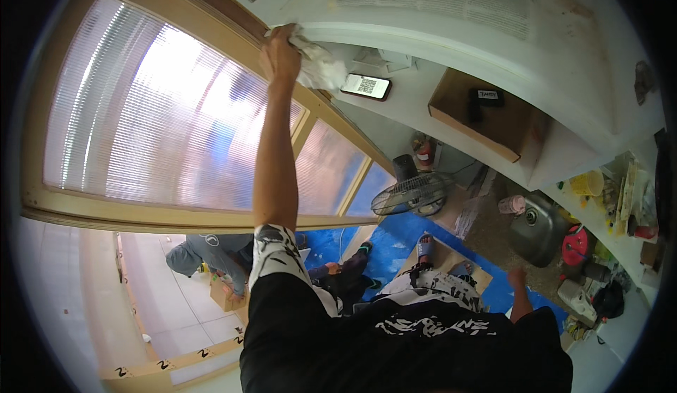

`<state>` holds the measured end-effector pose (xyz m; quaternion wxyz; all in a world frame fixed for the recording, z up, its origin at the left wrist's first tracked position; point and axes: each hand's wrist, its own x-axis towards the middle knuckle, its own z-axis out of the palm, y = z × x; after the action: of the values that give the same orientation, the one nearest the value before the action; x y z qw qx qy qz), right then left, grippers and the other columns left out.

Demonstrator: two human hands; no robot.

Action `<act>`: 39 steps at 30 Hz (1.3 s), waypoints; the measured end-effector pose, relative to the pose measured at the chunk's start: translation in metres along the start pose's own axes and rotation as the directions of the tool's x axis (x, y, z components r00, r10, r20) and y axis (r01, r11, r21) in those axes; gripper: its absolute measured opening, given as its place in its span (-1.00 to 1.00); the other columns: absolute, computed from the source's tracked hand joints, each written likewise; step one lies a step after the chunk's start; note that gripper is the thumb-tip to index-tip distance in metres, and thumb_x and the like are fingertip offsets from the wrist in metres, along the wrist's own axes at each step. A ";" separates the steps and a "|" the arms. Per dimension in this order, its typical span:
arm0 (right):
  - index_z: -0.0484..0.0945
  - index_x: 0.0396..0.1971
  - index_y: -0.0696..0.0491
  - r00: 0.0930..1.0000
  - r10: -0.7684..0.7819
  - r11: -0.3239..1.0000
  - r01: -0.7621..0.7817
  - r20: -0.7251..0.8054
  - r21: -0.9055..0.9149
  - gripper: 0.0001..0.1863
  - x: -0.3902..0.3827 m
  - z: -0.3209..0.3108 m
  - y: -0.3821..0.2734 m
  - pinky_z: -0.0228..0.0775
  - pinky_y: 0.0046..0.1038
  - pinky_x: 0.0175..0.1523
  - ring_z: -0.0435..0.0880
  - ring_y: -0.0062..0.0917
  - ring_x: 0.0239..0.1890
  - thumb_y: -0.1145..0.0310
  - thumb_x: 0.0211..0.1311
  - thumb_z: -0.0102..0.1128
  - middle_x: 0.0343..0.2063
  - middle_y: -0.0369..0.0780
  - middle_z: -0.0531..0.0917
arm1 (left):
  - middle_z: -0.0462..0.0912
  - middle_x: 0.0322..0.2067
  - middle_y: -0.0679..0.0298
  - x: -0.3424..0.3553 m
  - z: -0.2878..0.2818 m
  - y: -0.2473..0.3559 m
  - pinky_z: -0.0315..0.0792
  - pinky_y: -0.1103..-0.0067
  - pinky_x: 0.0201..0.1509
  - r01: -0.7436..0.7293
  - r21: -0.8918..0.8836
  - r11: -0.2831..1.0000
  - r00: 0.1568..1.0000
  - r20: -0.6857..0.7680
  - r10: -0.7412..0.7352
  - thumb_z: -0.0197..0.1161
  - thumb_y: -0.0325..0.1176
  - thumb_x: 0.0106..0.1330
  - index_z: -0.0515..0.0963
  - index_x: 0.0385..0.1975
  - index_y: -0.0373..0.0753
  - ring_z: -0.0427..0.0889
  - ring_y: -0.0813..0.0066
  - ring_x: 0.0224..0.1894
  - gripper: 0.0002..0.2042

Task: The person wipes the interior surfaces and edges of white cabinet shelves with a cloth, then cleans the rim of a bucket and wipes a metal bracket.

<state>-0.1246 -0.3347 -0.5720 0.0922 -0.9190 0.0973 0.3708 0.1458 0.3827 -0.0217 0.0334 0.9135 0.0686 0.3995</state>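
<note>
My left arm reaches up to the far left, and my left hand (281,56) is closed on a crumpled white cloth (321,69). The hand is where the wooden frame of a ribbed translucent panel (176,111) meets the edge of a white shelf unit (352,33). Part of the cloth hangs to the right of the fingers, close to a phone (367,87) lying on the shelf with its screen lit. My right hand (518,278) hangs low on the right above the floor, apart from any object; its fingers are too small and indistinct to read.
A cardboard box (486,114) with a dark item sits on the shelf. Below stand a fan (412,194), a metal sink (539,231) and a red round item (575,245). Blue sheeting (395,238) covers floor. A person in grey (218,255) bends at lower left by a box; another person's dark-clothed legs (345,277) show.
</note>
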 end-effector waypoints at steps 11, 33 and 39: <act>0.56 -0.59 0.23 0.824 -0.260 0.941 0.334 -0.503 0.061 -0.87 -0.002 -0.022 -0.047 0.40 -0.16 -0.37 0.61 -0.18 -0.49 0.52 0.08 0.11 -0.56 0.04 0.59 | 0.64 -0.08 0.04 0.011 0.001 0.022 0.48 0.33 0.05 -0.053 -0.009 0.999 0.998 0.020 0.053 0.07 -0.64 0.06 0.63 -0.12 -0.27 0.61 0.02 -0.06 -0.63; 0.63 -0.53 0.15 0.952 -0.100 0.971 0.156 -0.289 0.180 -0.89 -0.054 0.023 0.011 0.51 -0.15 -0.21 0.68 -0.13 -0.29 0.43 -0.05 0.20 -0.45 0.01 0.66 | 0.61 -0.12 -0.07 0.005 0.033 0.032 0.47 0.27 -0.01 0.022 -0.083 0.996 0.991 -0.128 -0.033 0.09 -0.63 0.04 0.58 -0.14 -0.36 0.60 -0.08 -0.10 -0.66; 0.63 -0.53 0.18 0.978 -0.066 0.955 0.119 -0.197 0.273 -0.87 -0.073 0.020 -0.001 0.49 -0.14 -0.21 0.67 -0.08 -0.30 0.43 -0.06 0.19 -0.44 0.04 0.66 | 0.63 -0.14 -0.07 -0.043 -0.001 0.126 0.49 0.34 -0.01 -0.048 -0.362 0.931 0.998 -0.055 0.030 0.09 -0.64 0.02 0.57 -0.10 -0.38 0.62 -0.04 -0.09 -0.62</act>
<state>-0.1890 -0.3213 -0.5350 0.2306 -0.9304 0.1143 0.2611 0.1283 0.2520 -0.0374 0.1921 0.8828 -0.0239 0.4280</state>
